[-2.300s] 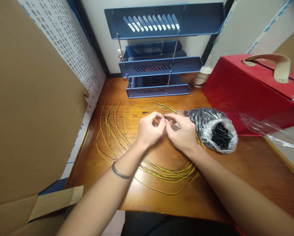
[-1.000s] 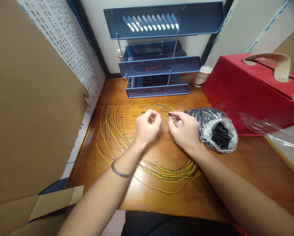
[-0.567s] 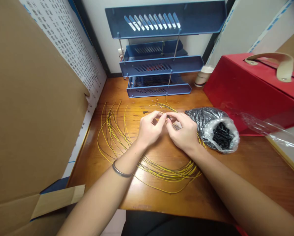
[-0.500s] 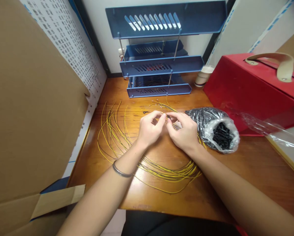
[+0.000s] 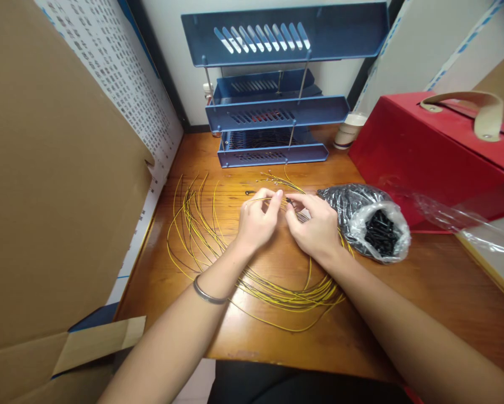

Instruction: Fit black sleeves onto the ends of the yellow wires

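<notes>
My left hand (image 5: 258,217) is closed, thumb against the fingers, with a thin yellow wire (image 5: 257,200) passing through its grip. Close on its right, my right hand (image 5: 315,220) pinches a small black piece (image 5: 289,201) between thumb and forefinger; its exact kind is too small to tell. Beneath both hands a loose coil of yellow and dark wires (image 5: 285,297) spreads over the table, its left ends (image 5: 191,207) fanned out. Wire ends with small tips (image 5: 273,178) lie beyond my fingers. Another small black piece (image 5: 249,192) rests just past my left hand.
A plastic bag (image 5: 397,241) of small black parts (image 5: 380,231) sits open right of my right hand. Behind it stand a red box (image 5: 429,151) and a paper cup (image 5: 348,132). A blue tiered tray (image 5: 273,156) is at the back. Cardboard (image 5: 58,185) walls the left side.
My left hand has shifted slightly left, opening a small gap between the hands where wire shows. A strand of yellow wire now hangs into view below my right hand.
</notes>
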Tool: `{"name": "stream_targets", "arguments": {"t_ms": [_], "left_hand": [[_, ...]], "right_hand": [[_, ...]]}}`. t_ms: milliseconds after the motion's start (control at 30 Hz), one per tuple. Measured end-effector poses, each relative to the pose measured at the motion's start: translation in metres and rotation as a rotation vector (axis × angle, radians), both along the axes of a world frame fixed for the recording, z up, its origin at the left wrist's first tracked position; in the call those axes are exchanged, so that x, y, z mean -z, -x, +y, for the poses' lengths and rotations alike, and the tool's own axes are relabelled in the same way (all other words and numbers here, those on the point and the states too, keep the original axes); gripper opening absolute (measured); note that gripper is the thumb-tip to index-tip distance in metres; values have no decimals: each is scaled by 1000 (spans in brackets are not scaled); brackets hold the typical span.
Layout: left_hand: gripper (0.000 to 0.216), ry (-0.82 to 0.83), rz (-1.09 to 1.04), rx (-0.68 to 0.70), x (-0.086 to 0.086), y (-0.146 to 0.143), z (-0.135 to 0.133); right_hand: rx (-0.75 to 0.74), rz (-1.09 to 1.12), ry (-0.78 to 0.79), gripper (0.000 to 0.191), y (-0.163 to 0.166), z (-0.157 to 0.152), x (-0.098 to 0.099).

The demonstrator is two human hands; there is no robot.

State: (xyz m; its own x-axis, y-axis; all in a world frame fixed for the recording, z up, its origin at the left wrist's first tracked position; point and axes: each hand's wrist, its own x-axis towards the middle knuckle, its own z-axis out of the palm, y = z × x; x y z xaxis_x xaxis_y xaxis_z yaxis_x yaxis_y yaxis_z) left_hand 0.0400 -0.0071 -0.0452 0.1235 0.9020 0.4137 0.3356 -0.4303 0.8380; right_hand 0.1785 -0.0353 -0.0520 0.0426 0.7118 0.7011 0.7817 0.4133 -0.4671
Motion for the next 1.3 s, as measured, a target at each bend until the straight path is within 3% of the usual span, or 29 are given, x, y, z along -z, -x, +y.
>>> {"name": "stream_targets", "arguments": {"t_ms": [133, 300, 367, 567, 667, 867, 967, 1200, 1300], "left_hand": [[37, -39, 63, 57, 1, 1, -1], [43, -48, -151, -112, -3, 4, 3], [44, -51, -195, -121, -4, 4, 4], [39, -11, 69, 93, -4, 4, 0], [39, -16, 97, 101, -5, 4, -3], [49, 78, -283, -88, -3, 1, 3], [49, 149, -403, -81, 0, -1, 7], [42, 137, -179, 119, 5, -2, 5], [46, 89, -216, 70, 4, -1, 4]], "right_hand": [[-7, -14, 11, 18, 1, -1, -1], [23, 8, 46, 20, 1, -1, 0], [31, 20, 52, 20, 1, -1, 0], [-31, -14, -2, 17, 2, -2, -2], [-31, -32, -22, 15, 3, -3, -3], [-7, 87, 97, 19, 0, -1, -2], [0, 113, 119, 19, 0, -1, -1], [-49, 94, 83, 18, 3, -3, -2], [-83, 96, 81, 18, 3, -3, -2]]}}
